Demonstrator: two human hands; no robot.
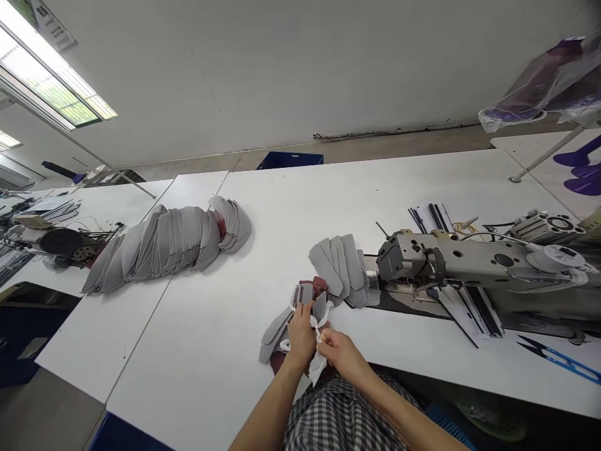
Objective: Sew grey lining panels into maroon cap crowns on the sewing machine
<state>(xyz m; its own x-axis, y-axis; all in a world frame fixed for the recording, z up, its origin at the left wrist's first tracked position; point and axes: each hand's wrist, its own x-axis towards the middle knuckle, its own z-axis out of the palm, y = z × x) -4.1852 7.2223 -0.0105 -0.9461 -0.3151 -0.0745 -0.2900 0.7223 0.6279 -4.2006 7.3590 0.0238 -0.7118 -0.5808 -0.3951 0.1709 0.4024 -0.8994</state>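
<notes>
Cloth strip (318,364), white and twisted, runs lengthwise toward me, pinched in my right hand (339,352), just beside my left hand (301,335) clasping grey-and-maroon stacked fabric pieces (276,332).

Blue snips (544,354) lie near a sewing machine (462,258) on a white table (286,216).

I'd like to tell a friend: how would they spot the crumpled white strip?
On the white table, look left of the grey metal sewing machine. There, between the left hand and right hand, is the crumpled white strip; unlike the flat grey pieces beside it, it's twisted.
</notes>
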